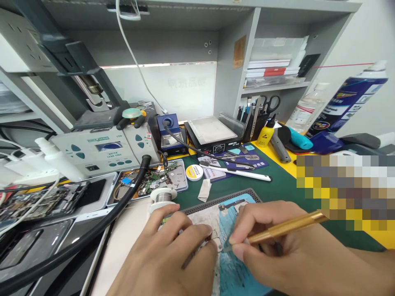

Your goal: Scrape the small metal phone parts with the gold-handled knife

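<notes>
**Two hands close in over the blue-and-grey mat**

Starting far left, a white bottle point(55, 158) stands before the grey rework station point(109, 150), opened devices point(49, 205) spread nearer us. A black hose point(121, 207) swoops across, passing over a tray point(184, 174) loaded with circuit boards point(156, 181). Just right of it, a solder spool point(164, 198), then a round tin point(194, 172) on the green tabletop point(285, 183).

And here's the action, near centre! The left hand point(177, 246) bends its fingers down over a small metal part point(218, 243) on the work mat point(239, 273); whether they clamp it, I cannot tell. Right beside it, the right hand point(274, 246) has thumb and fingers clamped on a gold-handled tool point(286, 228), its tip end right by that part.

Beyond them, a white pen-shaped iron point(247, 173) lies before the hot plate point(212, 130). Far right, a yellow bottle point(264, 135) stands near the scissors point(271, 105), grey shelving point(274, 89) rising behind, and a tilted blue spray can point(348, 100) rounds off the line-up!
</notes>
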Motion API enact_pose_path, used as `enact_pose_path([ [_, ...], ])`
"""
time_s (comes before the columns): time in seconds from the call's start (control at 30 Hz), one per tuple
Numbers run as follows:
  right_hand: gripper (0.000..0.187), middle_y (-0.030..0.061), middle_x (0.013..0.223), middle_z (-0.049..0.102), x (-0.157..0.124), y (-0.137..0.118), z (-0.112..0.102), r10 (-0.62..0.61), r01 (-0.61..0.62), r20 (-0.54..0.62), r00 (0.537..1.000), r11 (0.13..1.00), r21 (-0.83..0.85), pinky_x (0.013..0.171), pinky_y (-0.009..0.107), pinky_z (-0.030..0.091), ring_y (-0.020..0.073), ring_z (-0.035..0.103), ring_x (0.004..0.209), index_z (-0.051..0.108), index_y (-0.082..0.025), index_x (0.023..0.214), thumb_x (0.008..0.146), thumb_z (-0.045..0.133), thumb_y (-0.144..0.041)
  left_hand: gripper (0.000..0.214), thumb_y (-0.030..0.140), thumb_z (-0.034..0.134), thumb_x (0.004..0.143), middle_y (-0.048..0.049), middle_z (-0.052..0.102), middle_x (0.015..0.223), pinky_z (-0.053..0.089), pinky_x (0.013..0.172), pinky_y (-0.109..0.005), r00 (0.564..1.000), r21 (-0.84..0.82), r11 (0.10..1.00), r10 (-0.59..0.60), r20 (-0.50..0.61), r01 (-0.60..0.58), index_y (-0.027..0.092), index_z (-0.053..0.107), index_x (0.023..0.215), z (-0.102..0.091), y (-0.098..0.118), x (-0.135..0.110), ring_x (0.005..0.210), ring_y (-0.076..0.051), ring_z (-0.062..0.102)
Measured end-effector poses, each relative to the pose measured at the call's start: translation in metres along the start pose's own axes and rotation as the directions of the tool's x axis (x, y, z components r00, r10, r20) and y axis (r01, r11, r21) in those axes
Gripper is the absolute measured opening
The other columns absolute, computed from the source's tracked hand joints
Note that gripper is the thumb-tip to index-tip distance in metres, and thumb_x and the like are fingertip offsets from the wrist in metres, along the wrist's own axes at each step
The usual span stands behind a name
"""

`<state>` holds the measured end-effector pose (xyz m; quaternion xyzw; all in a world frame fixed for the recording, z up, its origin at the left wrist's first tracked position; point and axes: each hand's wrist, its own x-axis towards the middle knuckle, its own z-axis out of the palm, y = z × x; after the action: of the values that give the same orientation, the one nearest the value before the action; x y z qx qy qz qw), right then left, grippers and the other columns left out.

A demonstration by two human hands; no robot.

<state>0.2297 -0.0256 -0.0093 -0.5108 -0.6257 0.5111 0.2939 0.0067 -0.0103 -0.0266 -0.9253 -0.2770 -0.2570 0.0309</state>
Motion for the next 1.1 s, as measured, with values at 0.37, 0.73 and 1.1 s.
enact_pose_path([
  [0.37,0.012,-0.0043,0.055,0.052,0.003,0.002,0.001,-0.015,0.014,-0.014,1.000,0.999,-0.033,0.044,0.020,0.030,0.0084,0.039,0.049,0.061,-0.020,0.065,0.073,0.068,-0.015,0.024,0.014,0.050,0.096,0.0071,0.076,0.101,0.040,0.103,-0.038,0.999,-0.001,1.000,-0.012,-0.030,0.012,0.025,0.070,0.088,0.000,0.001,-0.001,0.085,-0.015,0.065],
  [0.73,0.026,-0.0055,0.048,0.059,0.003,-0.015,-0.018,0.231,-0.264,0.176,0.957,0.943,0.203,0.034,0.012,0.035,0.0035,0.039,0.034,0.062,-0.019,0.087,0.080,0.080,-0.036,0.022,0.011,0.053,0.093,0.0077,0.075,0.098,0.038,0.101,-0.037,0.994,-0.023,1.000,-0.009,-0.104,0.006,0.023,0.067,0.082,0.006,0.002,-0.001,0.082,-0.013,0.065],
  [1.1,0.023,-0.0016,0.056,0.063,0.006,-0.018,-0.024,0.182,-0.279,0.236,0.955,0.823,0.495,0.030,0.009,0.037,0.0043,0.049,0.035,0.062,-0.014,0.081,0.081,0.078,-0.031,0.023,0.010,0.053,0.094,0.0079,0.075,0.094,0.040,0.095,-0.036,0.985,-0.019,1.000,0.007,-0.171,-0.010,0.023,0.066,0.082,0.010,-0.001,0.001,0.081,-0.013,0.065],
])
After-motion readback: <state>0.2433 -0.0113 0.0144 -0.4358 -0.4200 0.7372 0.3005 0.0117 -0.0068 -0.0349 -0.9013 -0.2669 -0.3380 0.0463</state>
